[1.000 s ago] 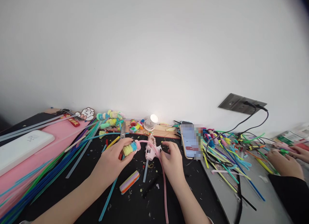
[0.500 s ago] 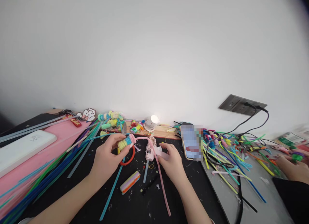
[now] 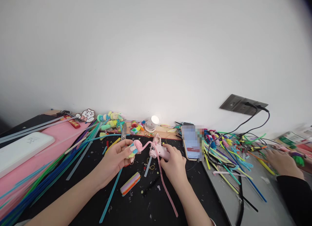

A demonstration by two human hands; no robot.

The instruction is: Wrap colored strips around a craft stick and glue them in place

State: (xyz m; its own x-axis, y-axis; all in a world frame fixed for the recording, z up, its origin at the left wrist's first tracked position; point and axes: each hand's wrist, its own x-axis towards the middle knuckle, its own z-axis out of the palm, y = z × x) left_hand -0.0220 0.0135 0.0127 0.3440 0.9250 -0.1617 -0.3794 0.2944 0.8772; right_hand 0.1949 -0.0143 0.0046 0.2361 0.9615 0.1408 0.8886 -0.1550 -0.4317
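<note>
A coiled roll of pink, blue and yellow pipe cleaner (image 3: 137,146) is pinched between the fingers of my left hand (image 3: 119,157), its pink end tilted up. From it a loose pink strand (image 3: 162,179) arcs right and hangs down across the mat. My right hand (image 3: 173,159) is wrapped round the handle of a pale pink glue gun (image 3: 158,150), whose clear glue stick (image 3: 147,167) sticks out toward me. Scissors (image 3: 123,131) lie behind my left hand, their handles mostly hidden. In front lies a striped bundle of short pipe cleaners (image 3: 130,183).
A paper cup (image 3: 152,123) stands on a wooden strip by the wall. Beside it are finished coils (image 3: 110,117) and a phone (image 3: 192,143). Long pipe cleaners (image 3: 70,157) and a white case (image 3: 26,151) lie left. At right, another person's hand (image 3: 284,162) is near cables and loose stems.
My left hand has turned the coil so its pink end faces up more toward me. My right hand has closed round the glue gun and tilted it. The other person's hand has shifted left.
</note>
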